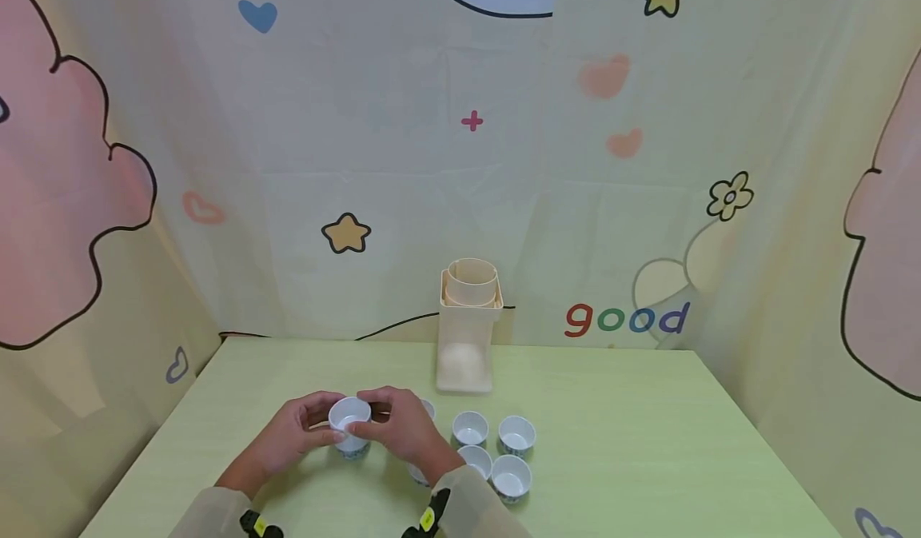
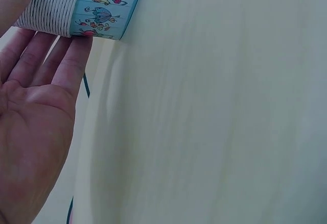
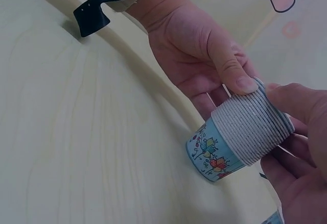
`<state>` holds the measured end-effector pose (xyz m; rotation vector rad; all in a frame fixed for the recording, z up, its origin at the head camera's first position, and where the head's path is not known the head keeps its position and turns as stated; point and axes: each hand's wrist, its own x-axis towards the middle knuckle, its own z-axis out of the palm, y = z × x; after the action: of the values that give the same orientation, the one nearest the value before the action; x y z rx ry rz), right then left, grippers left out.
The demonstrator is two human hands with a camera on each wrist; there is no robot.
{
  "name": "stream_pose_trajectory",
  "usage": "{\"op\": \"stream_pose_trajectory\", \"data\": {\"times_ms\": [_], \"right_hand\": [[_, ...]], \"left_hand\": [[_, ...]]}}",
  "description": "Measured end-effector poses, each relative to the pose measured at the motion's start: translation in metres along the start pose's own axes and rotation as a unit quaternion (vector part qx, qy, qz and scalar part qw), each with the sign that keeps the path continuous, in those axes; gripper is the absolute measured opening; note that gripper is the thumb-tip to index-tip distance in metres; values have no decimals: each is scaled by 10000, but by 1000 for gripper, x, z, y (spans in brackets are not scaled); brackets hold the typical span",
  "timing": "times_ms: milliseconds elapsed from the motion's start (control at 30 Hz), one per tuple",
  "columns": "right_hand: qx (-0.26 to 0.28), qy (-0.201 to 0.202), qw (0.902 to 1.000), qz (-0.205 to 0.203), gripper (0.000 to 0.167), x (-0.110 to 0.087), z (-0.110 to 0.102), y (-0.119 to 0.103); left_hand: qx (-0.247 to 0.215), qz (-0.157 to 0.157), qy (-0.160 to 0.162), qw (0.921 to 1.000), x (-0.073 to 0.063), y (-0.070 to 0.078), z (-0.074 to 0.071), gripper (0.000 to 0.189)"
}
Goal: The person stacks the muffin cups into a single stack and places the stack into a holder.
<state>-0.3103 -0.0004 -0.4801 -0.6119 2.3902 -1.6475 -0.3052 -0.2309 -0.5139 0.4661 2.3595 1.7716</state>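
Observation:
A stack of nested paper cups (image 1: 352,447), pale blue with a printed floral pattern on the lowest one, is held between both hands at the left part of the table. My left hand (image 1: 293,432) grips its left side; in the left wrist view the fingers lie under the stack (image 2: 97,9) and the thumb is over it. From the other side my right hand (image 1: 408,426) holds the stack, its thumb at the rim end in the right wrist view. The many white rims of the stack (image 3: 250,127) lie close together, and its printed base points down towards the table.
Right of the hands, several single paper cups (image 1: 516,436) stand mouth up in a loose group; the right hand and forearm partly hide some. Behind them stands a cream plastic holder (image 1: 464,354) with a round tube (image 1: 472,282) on top. A printed curtain (image 1: 403,138) encloses the table (image 1: 612,434).

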Motion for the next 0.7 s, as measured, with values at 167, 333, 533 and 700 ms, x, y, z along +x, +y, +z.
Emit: {"op": "stream_pose_trajectory", "data": {"times_ms": [167,333,533,700], "right_hand": [[8,58,10000,1,48,-2,0,2],[65,159,9998,-79,44,-5,-4,6],[331,322,9981,-408,39,-9,-8,9],[561,351,9972,-355,38,-17,-13,4]], "left_hand": [[-89,51,-55,9999,0,-1,0,61],[-106,77,-84,9999,0,0,1,61],[-104,62,-57,9999,0,0,0,62],[-132,41,-51,9999,0,0,0,62]]}}
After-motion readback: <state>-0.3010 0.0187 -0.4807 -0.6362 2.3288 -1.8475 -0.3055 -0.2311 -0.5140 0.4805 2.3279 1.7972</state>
